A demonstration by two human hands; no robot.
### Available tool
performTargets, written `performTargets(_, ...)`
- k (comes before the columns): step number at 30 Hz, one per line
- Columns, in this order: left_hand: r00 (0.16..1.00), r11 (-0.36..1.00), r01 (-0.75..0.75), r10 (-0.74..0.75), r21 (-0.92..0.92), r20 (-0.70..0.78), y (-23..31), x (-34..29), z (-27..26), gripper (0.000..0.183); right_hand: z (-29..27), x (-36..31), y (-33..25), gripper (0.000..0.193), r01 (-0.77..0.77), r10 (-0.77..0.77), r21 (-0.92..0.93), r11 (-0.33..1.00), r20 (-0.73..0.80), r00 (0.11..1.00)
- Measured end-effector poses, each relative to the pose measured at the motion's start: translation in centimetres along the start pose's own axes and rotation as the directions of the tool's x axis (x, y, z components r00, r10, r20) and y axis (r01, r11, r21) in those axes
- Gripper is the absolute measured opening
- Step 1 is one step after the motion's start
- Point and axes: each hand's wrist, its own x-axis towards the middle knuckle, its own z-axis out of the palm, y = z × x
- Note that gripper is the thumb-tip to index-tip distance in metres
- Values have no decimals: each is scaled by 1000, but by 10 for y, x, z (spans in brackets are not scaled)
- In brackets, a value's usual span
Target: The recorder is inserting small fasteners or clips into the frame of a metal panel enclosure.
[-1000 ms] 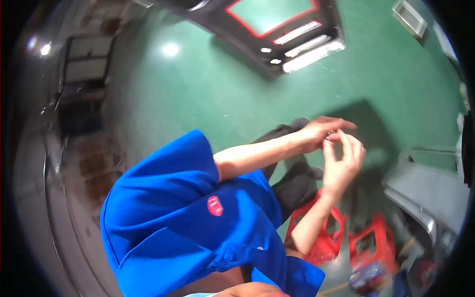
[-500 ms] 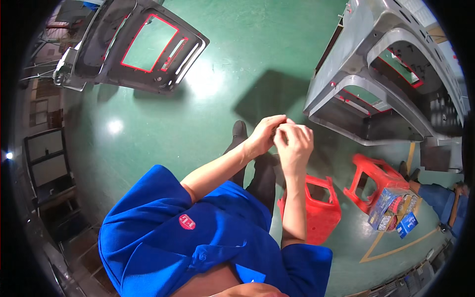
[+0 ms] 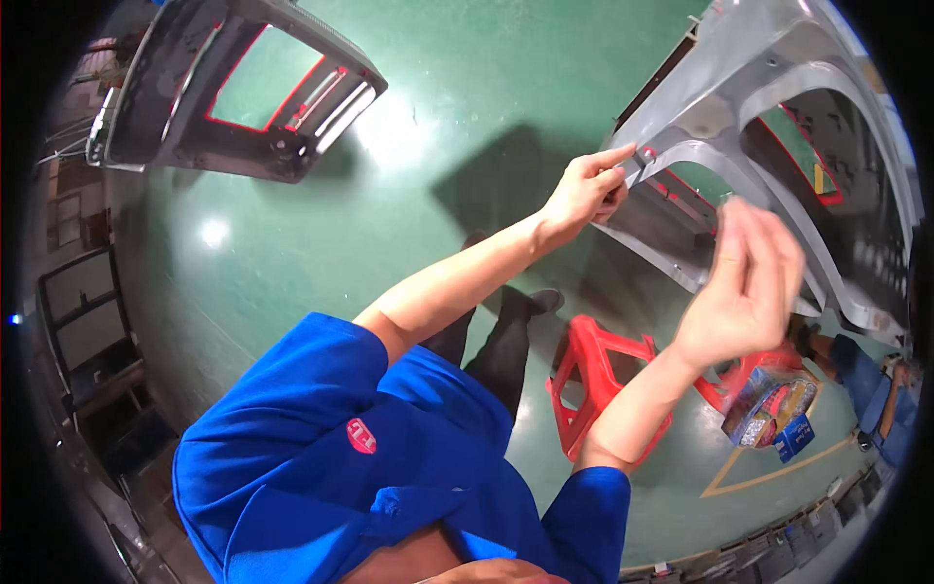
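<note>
My left hand [image 3: 586, 193] reaches to the near left corner of a large grey metal housing [image 3: 681, 117]. Its index finger is stretched along the edge, beside a small dark spot and a red bit [image 3: 649, 153]; the other fingers are curled in. Whatever those fingers hold is too small to make out. Further right, my right hand [image 3: 744, 282] is raised in front of the housing's lower opening. Its fingers are bent together toward the thumb and smeared by motion, so anything between them cannot be made out.
A dark panel frame with a red-edged window [image 3: 185, 122] stands at the upper left. Red plastic stools [image 3: 593, 375] are below my right arm; one bears a box of small packets [image 3: 773, 409]. Another person's arm [image 3: 880, 404] shows at the far right. Racks [image 3: 88, 321] line the left.
My hands, together at the middle before, have come apart. The left has moved up and right to the housing's edge; the right has swung further right. The view has shifted slightly.
</note>
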Motion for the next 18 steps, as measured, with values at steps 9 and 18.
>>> performTargets(9,994,1000,-2,4,-14,113,-15,14,-19,46,20,74,3,16,446,-575,-609,656,-20,818)
performTargets(18,974,997,68,-71,25,216,-16,15,-23,50,43,78,10,21,377,-506,-797,472,106,856)
